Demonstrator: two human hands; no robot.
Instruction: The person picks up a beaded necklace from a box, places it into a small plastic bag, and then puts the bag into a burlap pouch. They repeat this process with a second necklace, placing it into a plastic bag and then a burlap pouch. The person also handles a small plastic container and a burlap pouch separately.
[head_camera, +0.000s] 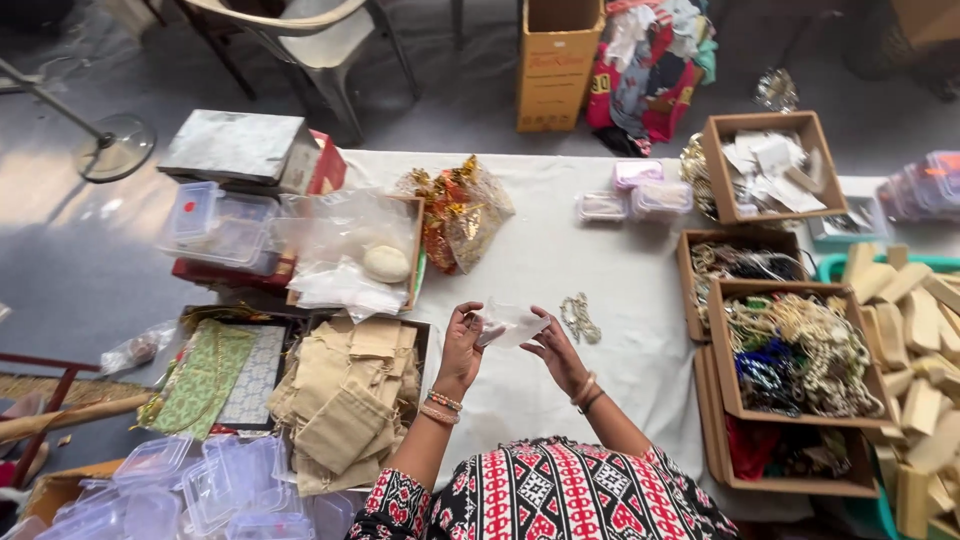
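pouch (512, 325): thin clear plastic, glossy, slightly crinkled; held between left hand (461, 345) and right hand (553, 350)
bench (560, 260): covered by white cloth, matt, faintly creased
chain (579, 318): pale metal or bead links, slight shine; material not told apart
cloth bags (345, 395): beige woven fabric, matt, coarse-looking
small tubs (200, 485): clear plastic, smooth, glossy
cardboard boxes (795, 415): brown card, matt
bead strands (800, 355): pearly and blue beads, glossy
wooden blocks (915, 350): pale raw wood, matt, unpainted
foil packet (462, 212): clear film over gold and red shiny trim
bangles (440, 405): metallic-looking, shiny
sleeves (545, 495): printed cloth, matt
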